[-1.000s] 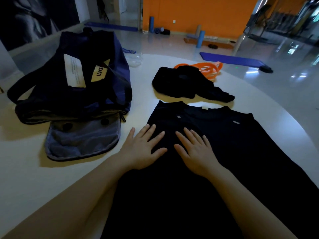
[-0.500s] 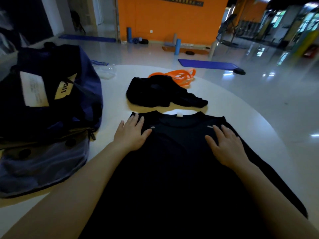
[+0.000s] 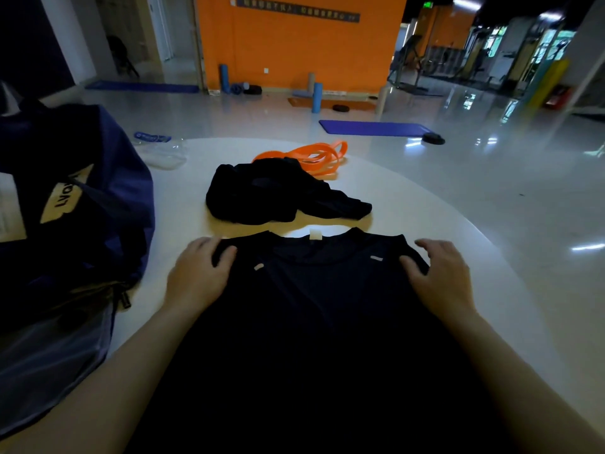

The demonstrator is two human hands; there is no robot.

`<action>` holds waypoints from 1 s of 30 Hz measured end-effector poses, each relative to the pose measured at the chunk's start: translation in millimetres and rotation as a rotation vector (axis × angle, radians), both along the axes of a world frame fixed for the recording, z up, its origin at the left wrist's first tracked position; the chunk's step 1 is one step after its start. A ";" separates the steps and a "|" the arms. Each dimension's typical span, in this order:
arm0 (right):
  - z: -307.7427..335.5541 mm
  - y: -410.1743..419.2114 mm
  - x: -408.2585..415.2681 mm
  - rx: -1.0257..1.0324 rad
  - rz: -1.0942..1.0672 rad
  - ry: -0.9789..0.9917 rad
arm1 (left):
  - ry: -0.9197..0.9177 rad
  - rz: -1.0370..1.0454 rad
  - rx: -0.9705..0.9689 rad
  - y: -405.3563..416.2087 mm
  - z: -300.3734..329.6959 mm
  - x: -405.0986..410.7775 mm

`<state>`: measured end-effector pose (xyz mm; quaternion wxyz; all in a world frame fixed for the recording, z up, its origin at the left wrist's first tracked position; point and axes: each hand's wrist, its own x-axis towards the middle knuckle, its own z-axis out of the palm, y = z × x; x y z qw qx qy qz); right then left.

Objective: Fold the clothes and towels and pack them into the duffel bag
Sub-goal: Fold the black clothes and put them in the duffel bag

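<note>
A black T-shirt (image 3: 314, 322) lies flat on the round white table (image 3: 425, 204), collar away from me. My left hand (image 3: 196, 273) sits on its left shoulder, fingers curled over the edge and thumb on the cloth, pinching it. My right hand (image 3: 438, 273) pinches the right shoulder the same way. A crumpled black garment (image 3: 268, 194) lies just beyond the collar. The navy duffel bag (image 3: 82, 204) stands at the left, with its grey mesh flap (image 3: 55, 365) hanging open toward me.
Orange resistance bands (image 3: 314, 155) lie behind the crumpled garment. A clear plastic bottle (image 3: 163, 149) lies at the table's far left. The table's curved edge runs along the right, with gym floor, a blue mat (image 3: 373, 128) and foam rollers beyond.
Both hands slid apart from the shirt's chest out to its two shoulders, and their fingers curled onto the shoulder edges. My view lifted and shifted right.
</note>
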<state>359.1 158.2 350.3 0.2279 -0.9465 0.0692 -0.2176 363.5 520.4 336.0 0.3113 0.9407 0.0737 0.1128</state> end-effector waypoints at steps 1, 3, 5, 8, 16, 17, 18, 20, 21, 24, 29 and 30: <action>3.4 -4.1 13.3 0.040 -0.060 0.028 | 0.007 0.077 0.009 8.1 0.0 6.8; 7.9 -9.4 39.4 0.054 -0.180 0.242 | 0.095 0.184 -0.043 21.5 -0.5 19.1; 6.3 -9.5 60.9 0.002 -0.225 0.437 | 0.139 0.240 -0.246 26.6 2.2 29.1; -0.5 -8.5 85.4 0.088 -0.178 0.513 | 0.219 0.225 -0.330 28.1 4.2 43.6; 56.3 -9.2 80.9 0.269 -0.065 0.247 | 0.050 0.137 -0.414 25.3 34.7 54.1; 71.2 -9.4 79.4 0.250 -0.057 0.226 | 0.004 0.143 -0.421 26.1 47.0 54.4; 87.0 -9.5 79.1 0.227 -0.044 0.209 | -0.024 0.136 -0.432 26.4 61.8 54.5; 120.6 -5.9 80.6 0.204 -0.017 0.188 | -0.068 0.109 -0.463 27.7 94.2 56.7; 137.2 -2.0 81.5 0.234 0.000 0.176 | -0.091 0.098 -0.484 29.1 110.3 58.8; 181.3 11.9 93.5 0.407 0.028 0.102 | -0.141 0.087 -0.601 34.7 157.9 70.2; 222.1 29.2 114.6 0.645 0.203 -0.128 | -0.276 0.106 -0.825 44.6 219.3 86.6; 224.1 28.8 114.1 0.679 0.222 -0.163 | -0.312 0.091 -0.850 45.0 225.6 84.3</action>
